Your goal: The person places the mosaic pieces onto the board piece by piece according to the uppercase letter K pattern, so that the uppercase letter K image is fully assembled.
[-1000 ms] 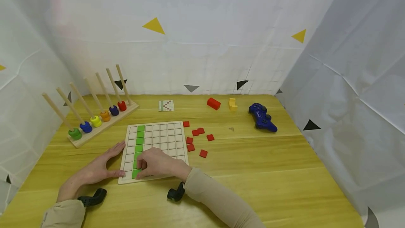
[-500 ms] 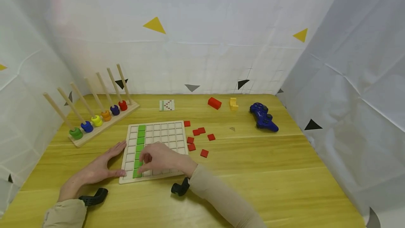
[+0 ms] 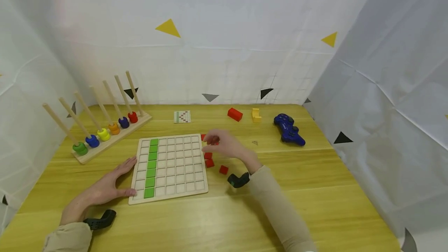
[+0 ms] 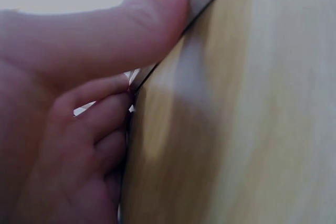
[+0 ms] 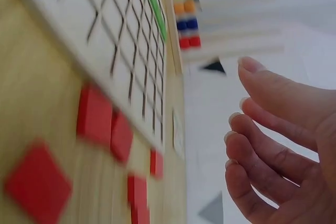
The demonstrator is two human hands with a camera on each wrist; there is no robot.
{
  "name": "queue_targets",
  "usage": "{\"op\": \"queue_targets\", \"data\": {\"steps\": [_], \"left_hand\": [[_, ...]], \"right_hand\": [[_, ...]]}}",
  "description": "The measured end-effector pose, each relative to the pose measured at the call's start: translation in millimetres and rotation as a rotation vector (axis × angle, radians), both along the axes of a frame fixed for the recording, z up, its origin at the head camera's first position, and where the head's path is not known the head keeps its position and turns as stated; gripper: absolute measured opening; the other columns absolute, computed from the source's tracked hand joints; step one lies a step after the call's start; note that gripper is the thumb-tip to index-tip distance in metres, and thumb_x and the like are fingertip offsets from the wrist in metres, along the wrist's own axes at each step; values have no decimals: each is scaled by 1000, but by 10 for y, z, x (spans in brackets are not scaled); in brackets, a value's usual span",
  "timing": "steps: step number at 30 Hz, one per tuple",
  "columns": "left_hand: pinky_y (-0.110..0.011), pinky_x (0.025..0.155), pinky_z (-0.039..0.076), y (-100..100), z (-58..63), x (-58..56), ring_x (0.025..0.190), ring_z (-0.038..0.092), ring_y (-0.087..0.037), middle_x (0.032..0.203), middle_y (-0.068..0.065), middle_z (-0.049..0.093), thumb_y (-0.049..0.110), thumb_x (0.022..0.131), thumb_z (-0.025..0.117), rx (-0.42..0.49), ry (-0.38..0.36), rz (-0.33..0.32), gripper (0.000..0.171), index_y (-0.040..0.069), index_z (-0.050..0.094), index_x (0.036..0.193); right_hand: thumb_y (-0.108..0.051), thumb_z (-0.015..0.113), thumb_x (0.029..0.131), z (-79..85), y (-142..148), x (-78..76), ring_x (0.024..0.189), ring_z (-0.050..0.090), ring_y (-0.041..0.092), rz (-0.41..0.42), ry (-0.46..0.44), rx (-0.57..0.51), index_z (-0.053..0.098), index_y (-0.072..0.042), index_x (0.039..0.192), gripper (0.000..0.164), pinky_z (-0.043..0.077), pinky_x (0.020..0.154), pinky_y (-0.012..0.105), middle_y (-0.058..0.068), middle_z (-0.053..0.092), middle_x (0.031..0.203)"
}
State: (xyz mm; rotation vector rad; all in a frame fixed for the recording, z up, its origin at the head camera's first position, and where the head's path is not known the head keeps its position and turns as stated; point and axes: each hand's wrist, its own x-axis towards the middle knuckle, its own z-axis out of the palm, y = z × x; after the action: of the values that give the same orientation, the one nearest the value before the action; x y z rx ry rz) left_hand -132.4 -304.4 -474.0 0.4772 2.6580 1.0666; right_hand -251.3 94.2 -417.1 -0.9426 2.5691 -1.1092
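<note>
A pale wooden board with square boxes (image 3: 180, 170) lies on the yellow wooden table (image 3: 315, 201). A line of green square tiles (image 3: 151, 164) sits in the board, near its left side. The left hand (image 3: 105, 186) is spread wide, touching the board's left edge. The right hand (image 3: 225, 144) holds nothing, thumb apart from bent fingers, above small red square tiles (image 3: 209, 163) by the board's right edge.

No legible text; pale marking on blue game controller (image 3: 289, 128) too small to read.
</note>
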Motion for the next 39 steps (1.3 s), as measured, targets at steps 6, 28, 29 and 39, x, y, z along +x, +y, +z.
{"op": "queue_targets", "data": {"steps": [6, 28, 29, 39], "left_hand": [[-77, 108, 15, 6, 3, -6, 146, 10, -57, 165, -26, 12, 45, 81, 79, -22, -7, 5, 105, 11, 20, 161], [-77, 109, 12, -7, -23, -3, 147, 8, -57, 165, -25, 10, 48, 81, 79, -33, -18, 17, 106, 13, 18, 161], [-77, 110, 12, -6, -22, -1, 147, 8, -56, 165, -25, 10, 49, 81, 78, -35, -22, 20, 106, 13, 19, 161], [-77, 109, 12, 9, 6, 11, 147, 8, -57, 165, -25, 10, 48, 81, 78, -33, -28, 23, 105, 14, 19, 161]], "right_hand": [[-23, 79, 88, -78, 424, -136, 90, 61, 17, -57, -26, 17, 69, -3, 113, 35, 53, 86, 34, 9, 70, 104], [-14, 87, 78, -329, 874, -350, 94, 60, 21, -72, -162, 194, 73, -9, 111, 36, 53, 88, 37, 3, 70, 105], [-14, 87, 78, -334, 872, -349, 93, 60, 21, -72, -162, 193, 73, -9, 110, 35, 53, 87, 37, 4, 70, 104], [-14, 85, 80, -372, 867, -332, 84, 60, 18, -89, -185, 164, 74, -10, 101, 24, 53, 78, 31, 2, 69, 93]]}}
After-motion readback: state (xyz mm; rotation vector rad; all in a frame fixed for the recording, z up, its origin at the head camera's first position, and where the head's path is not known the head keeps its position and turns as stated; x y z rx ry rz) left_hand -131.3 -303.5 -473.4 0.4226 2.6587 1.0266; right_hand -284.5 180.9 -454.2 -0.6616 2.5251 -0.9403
